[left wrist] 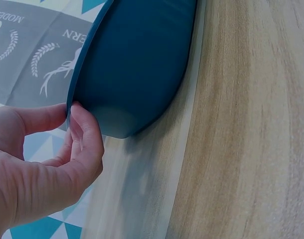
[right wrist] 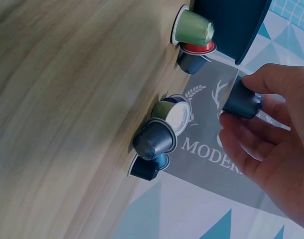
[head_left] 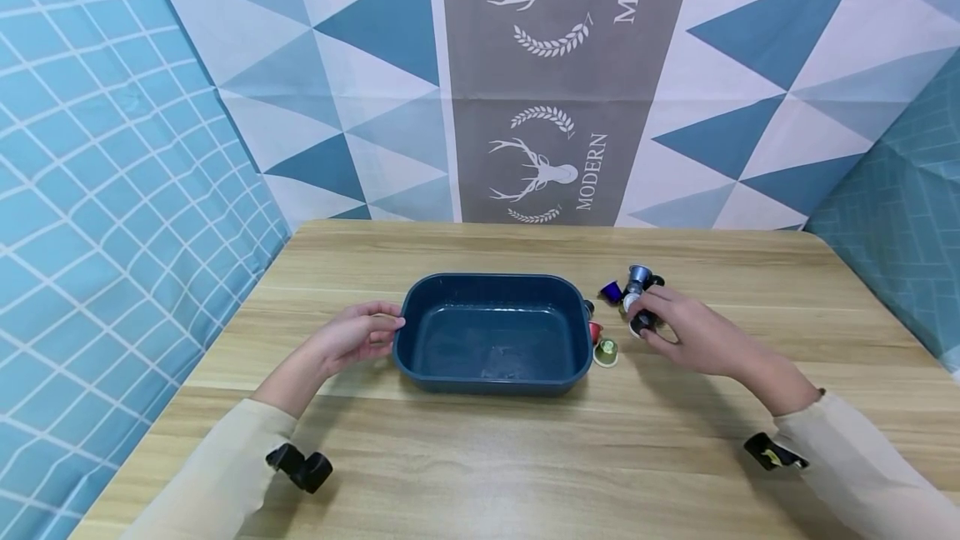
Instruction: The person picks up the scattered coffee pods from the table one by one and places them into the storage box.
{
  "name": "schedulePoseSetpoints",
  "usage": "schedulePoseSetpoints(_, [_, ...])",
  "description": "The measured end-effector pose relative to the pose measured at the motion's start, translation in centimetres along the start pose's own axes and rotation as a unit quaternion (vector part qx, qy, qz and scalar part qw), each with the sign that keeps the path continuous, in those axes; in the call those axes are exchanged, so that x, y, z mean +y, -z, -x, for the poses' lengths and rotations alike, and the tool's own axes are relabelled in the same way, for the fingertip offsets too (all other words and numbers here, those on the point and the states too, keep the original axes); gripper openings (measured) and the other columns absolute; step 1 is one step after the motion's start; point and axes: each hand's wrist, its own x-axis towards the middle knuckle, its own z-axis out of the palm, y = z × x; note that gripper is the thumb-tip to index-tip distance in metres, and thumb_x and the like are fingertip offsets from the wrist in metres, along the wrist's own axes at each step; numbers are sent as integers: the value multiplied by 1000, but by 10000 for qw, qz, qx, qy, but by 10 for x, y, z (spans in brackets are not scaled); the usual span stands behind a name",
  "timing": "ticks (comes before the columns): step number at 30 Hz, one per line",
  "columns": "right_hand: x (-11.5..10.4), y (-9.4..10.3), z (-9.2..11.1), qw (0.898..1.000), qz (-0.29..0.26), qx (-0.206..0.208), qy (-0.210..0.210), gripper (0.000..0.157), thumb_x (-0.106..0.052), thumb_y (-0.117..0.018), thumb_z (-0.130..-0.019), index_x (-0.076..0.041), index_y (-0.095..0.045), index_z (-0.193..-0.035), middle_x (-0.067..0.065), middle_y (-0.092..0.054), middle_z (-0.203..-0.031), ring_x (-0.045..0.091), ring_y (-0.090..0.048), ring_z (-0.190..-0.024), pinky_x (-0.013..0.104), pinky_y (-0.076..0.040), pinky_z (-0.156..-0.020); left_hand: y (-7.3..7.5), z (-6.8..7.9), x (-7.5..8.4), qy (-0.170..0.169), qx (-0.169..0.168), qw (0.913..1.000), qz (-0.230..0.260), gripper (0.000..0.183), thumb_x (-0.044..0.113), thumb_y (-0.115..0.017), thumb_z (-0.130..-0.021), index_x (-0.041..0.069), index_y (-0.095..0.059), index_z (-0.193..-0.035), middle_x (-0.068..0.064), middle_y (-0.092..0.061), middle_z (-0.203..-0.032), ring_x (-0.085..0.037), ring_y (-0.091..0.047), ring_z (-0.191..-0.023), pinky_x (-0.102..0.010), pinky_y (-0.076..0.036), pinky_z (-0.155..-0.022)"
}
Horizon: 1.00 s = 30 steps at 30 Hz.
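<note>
A dark blue rectangular baking dish (head_left: 495, 344) stands on the table, and its inside holds nothing. At its left end my left hand (head_left: 358, 336) pinches the rim between thumb and forefinger, as the left wrist view shows close up. My right hand (head_left: 701, 333), to the right of the dish, holds a dark coffee capsule (right wrist: 241, 99) between thumb and fingers. Just beyond that hand lies a small cluster of capsules, among them a purple-blue capsule (head_left: 611, 292) and a silver-blue capsule (head_left: 639, 273). A green capsule (head_left: 606, 351) and a red capsule (head_left: 595, 332) sit close against the dish's right side.
The wooden table (head_left: 480, 465) reaches back to a wall covering with triangles and deer prints (head_left: 540, 165). Blue tiled sheeting (head_left: 112, 148) hangs at the left, with more at the right. Each sleeve carries a black wrist mount.
</note>
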Motion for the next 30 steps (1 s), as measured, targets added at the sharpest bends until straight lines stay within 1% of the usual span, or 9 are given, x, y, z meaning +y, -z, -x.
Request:
schedulePoseSetpoints(3, [-1,0,-2,10000,65,70,10,22,-5,-72,-82,-8,-63,-103,6,-64,-99,14,-60,-86,32,-56,-72,0,0,0,-4,5,10000,-12,26,13,-54,-96,3,-45,-119,8,-61,-83,-2,-58,-75,-19,-53,-73])
schedulePoseSetpoints(6, [-2,0,-4,9997,163,197,69,22,-7,-72,-81,-8,-63,-102,5,-63,-98,13,-59,-83,30,-56,-69,0,0,0,-19,-3,10000,1,25,13,-54,-96,3,-46,-118,8,-61,-83,-2,-58,-75,-19,-53,-73])
schedulePoseSetpoints(9, [-4,0,-7,9990,272,314,164,23,-8,-73,-81,-9,-63,-101,4,-62,-97,13,-57,-80,28,-55,-67,0,0,0,-28,-12,10000,34,23,12,-54,-96,4,-47,-116,8,-61,-83,-2,-58,-75,-19,-53,-72])
schedulePoseSetpoints(15, [-6,2,-14,9980,316,430,328,22,-7,-73,-80,-9,-64,-100,2,-60,-93,12,-54,-77,23,-51,-64,0,1,-1,-32,-41,10000,85,19,12,-54,-96,6,-48,-113,8,-61,-82,-1,-59,-73,-18,-53,-71])
schedulePoseSetpoints(23, [-10,5,-21,9968,367,504,497,20,-5,-71,-80,-9,-64,-98,3,-61,-93,11,-54,-79,29,-53,-67,0,0,-1,-41,-43,9999,113,20,12,-54,-96,5,-48,-114,8,-61,-82,-2,-59,-74,-18,-53,-71])
schedulePoseSetpoints(27, [-12,6,-24,9960,395,567,560,19,-6,-71,-80,-7,-65,-98,3,-62,-92,12,-56,-79,31,-54,-69,0,0,-1,-41,-39,9999,108,20,12,-54,-96,5,-48,-114,7,-61,-83,-2,-59,-74,-18,-53,-71])
schedulePoseSetpoints(30, [-14,7,-26,9963,360,540,562,19,-6,-71,-81,-6,-65,-99,4,-64,-94,14,-59,-81,34,-55,-71,0,0,-2,-47,-31,9999,108,18,12,-54,-96,6,-48,-112,8,-61,-82,-2,-59,-73,-18,-53,-71])
